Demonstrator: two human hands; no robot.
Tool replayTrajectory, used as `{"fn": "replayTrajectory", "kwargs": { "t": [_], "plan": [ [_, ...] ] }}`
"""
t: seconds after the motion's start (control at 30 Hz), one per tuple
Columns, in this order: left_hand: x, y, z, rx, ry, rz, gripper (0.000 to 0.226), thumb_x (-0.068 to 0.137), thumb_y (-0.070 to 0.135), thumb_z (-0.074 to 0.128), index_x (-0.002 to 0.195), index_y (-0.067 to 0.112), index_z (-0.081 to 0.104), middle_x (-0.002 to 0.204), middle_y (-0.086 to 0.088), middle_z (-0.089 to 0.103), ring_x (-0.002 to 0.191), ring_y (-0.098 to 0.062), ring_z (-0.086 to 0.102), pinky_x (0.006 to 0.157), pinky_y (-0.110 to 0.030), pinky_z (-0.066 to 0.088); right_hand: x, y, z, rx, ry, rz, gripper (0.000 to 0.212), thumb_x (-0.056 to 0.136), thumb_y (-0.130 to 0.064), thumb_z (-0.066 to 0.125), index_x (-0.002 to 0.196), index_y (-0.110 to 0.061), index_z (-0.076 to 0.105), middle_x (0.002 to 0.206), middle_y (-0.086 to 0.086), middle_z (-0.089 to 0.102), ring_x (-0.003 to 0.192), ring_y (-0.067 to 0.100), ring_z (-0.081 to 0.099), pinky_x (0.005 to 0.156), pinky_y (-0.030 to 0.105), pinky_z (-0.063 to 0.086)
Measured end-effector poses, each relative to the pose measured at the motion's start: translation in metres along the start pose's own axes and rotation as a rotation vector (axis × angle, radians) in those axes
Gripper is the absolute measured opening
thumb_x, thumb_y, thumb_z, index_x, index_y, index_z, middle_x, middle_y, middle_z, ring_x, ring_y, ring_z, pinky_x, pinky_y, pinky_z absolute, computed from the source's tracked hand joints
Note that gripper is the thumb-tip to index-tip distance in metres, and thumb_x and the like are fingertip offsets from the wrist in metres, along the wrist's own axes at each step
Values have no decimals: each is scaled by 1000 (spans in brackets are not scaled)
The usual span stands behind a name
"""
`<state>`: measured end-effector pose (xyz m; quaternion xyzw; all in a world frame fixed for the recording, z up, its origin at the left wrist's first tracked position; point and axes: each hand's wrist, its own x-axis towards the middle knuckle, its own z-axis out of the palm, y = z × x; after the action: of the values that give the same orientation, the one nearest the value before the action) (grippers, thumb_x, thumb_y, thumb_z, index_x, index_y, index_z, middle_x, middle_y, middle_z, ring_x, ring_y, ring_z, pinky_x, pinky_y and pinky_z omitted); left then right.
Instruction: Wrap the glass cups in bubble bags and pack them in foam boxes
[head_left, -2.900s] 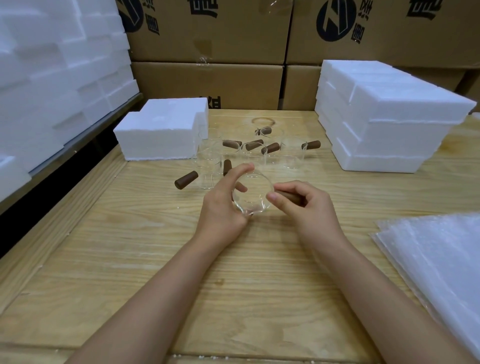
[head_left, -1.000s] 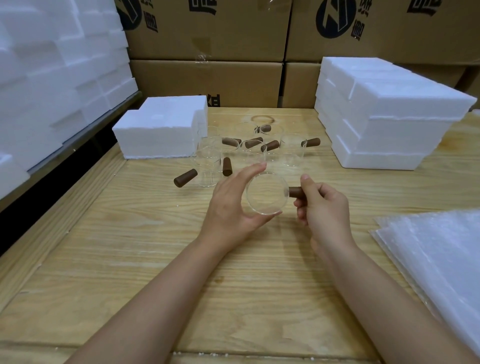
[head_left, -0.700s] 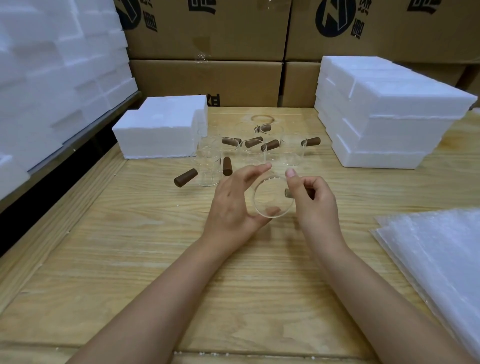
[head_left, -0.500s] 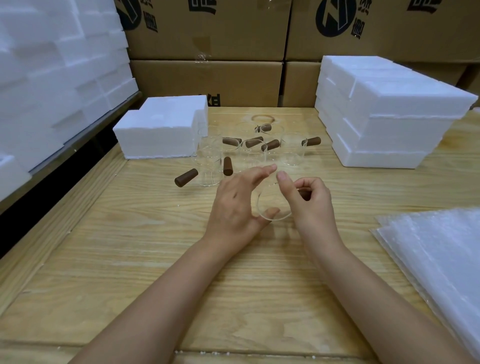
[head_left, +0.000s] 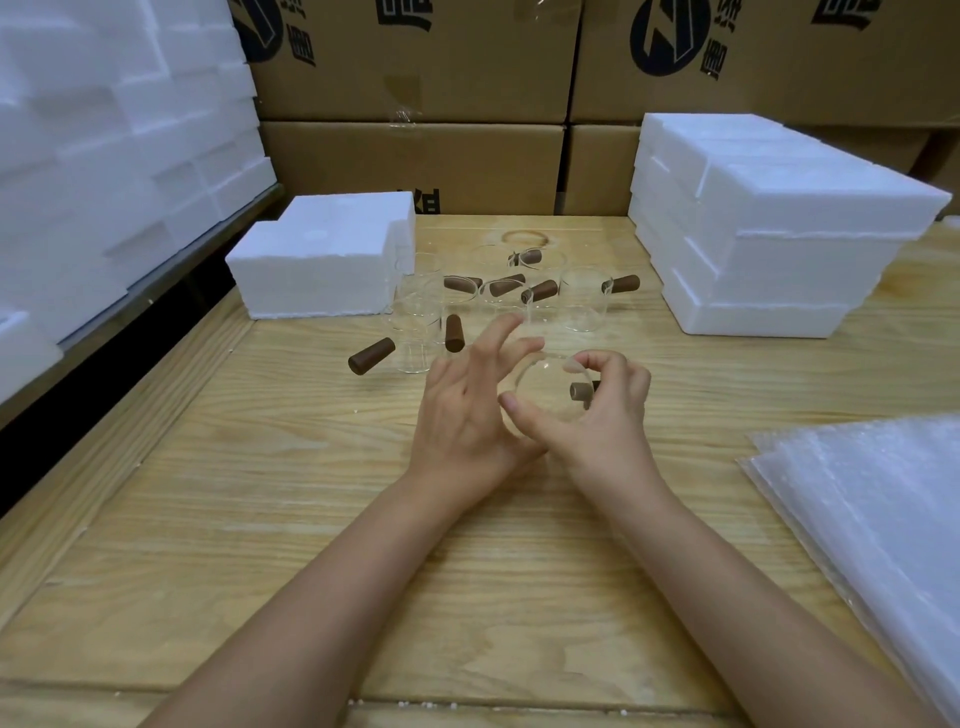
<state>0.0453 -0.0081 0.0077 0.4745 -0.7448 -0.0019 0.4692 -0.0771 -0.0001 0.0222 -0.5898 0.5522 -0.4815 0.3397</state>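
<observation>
A clear glass cup (head_left: 543, 392) with a brown wooden handle (head_left: 582, 389) is held on its side above the table's middle. My right hand (head_left: 605, 426) grips it, thumb under the near rim and index finger curled over the top. My left hand (head_left: 465, 410) lies against the cup's left side with its fingers straight and spread; its thumb is hidden. Several more glass cups (head_left: 582, 304) with brown handles stand behind. White foam boxes (head_left: 322, 260) sit at the back left, and a stack of foam boxes (head_left: 779, 234) at the back right. Bubble bags (head_left: 883, 519) lie at the right.
Cardboard boxes (head_left: 415, 156) line the back of the wooden table (head_left: 311, 519). A tall wall of foam pieces (head_left: 104, 130) stands beyond the table's left edge, with a dark gap beside it.
The cup has turned in my hands. My right hand moved from the handle to wrap thumb and index finger around the cup, and my left fingers have straightened off the rim.
</observation>
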Motion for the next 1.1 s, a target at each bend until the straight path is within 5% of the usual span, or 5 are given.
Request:
{"fn": "replayTrajectory", "kwargs": {
  "t": [0.1,0.23,0.53,0.77,1.1],
  "plan": [
    [0,-2,-3,-112,34,-134,96,62,39,84,134,40,21,120,19,64,120,-6,47,103,-9,16,-1,2,0,-67,-16,-106,71,56,-43,82,111,-24,42,119,-9,26,119,18,36,92,14,32],
    [2,-5,-7,-200,14,-242,97,58,48,84,128,55,17,117,28,62,127,-7,47,108,-37,35,3,4,-5,-51,-50,-178,62,61,-29,86,112,-20,53,117,-8,32,113,13,42,89,6,31],
    [3,-13,-6,-333,51,-260,82,58,46,84,124,41,36,116,29,63,113,9,54,90,-3,34,11,0,-16,198,-98,-223,40,74,-7,77,109,-22,64,98,-10,40,73,-16,48,72,4,37],
    [3,-12,-6,-182,102,-63,73,61,31,89,123,27,51,123,17,59,113,1,56,96,-42,48,10,-6,-17,269,9,-184,15,76,-19,74,87,-28,70,92,-5,45,72,-16,51,69,4,40],
    [1,0,1,52,167,189,62,70,44,71,119,16,46,120,1,64,101,-10,60,87,-31,36,-1,-4,-5,240,179,-147,38,67,-57,62,82,-23,58,99,-7,44,82,-6,55,77,9,42]
  ]
}}
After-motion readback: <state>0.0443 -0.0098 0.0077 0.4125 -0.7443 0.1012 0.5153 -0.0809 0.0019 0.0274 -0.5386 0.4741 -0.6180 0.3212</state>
